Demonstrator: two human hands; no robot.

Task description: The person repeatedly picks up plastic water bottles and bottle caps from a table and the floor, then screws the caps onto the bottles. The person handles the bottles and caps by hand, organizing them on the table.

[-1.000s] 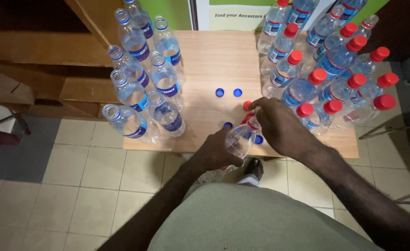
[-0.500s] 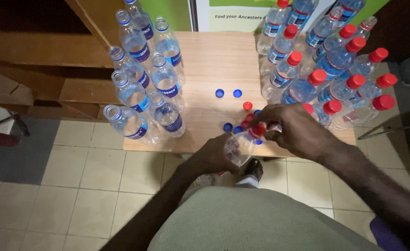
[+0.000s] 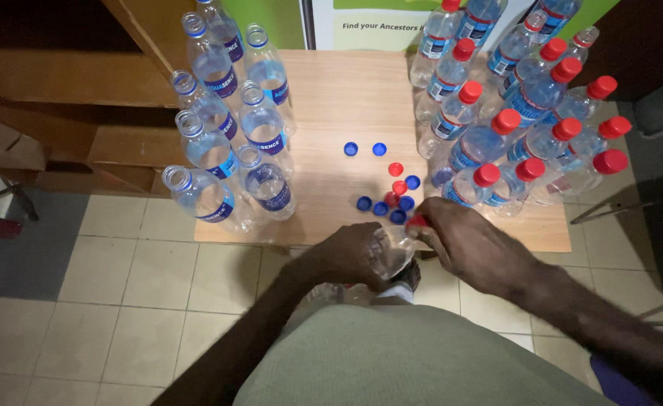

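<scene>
The left hand (image 3: pixel 346 256) is wrapped around the body of a clear plastic bottle (image 3: pixel 389 252), held just off the near edge of the wooden bench (image 3: pixel 331 98), above the tiled floor (image 3: pixel 121 301). The bottle lies tilted — its long axis runs from lower left to upper right, with the neck pointing toward the right hand (image 3: pixel 459 240). That hand's fingers are pinched together on a red cap (image 3: pixel 417 221) at the bottle's mouth.

Just beyond the hands, loose blue and red caps (image 3: pixel 391 192) are scattered near the bench's front edge. Uncapped bottles (image 3: pixel 226 135) stand on the left side, red-capped bottles (image 3: pixel 519 113) crowd the right — between the two groups a bare strip of bench runs back toward the wall, the only open room on the surface.
</scene>
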